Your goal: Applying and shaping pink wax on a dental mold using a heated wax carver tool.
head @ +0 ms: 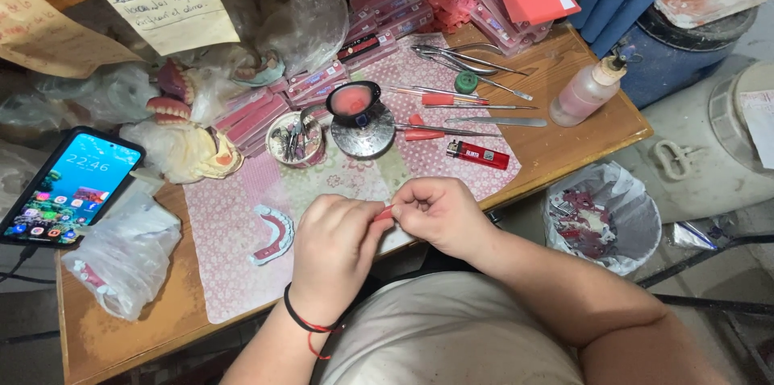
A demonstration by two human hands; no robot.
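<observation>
Both hands, left hand (334,252) and right hand (439,212), pinch a small red wax piece (385,213); squeezing too hard might snap it.

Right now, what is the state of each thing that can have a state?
Left hand: grip closed on small red piece.
Right hand: pinching the same piece.
Phone: screen lit, propped tilted.
Lighter: lying flat, unlit.
Squeeze bottle: capped, holding pink liquid.
Denture arch: lying on the mat, untouched.
Waste bin: lined, partly filled.
</observation>
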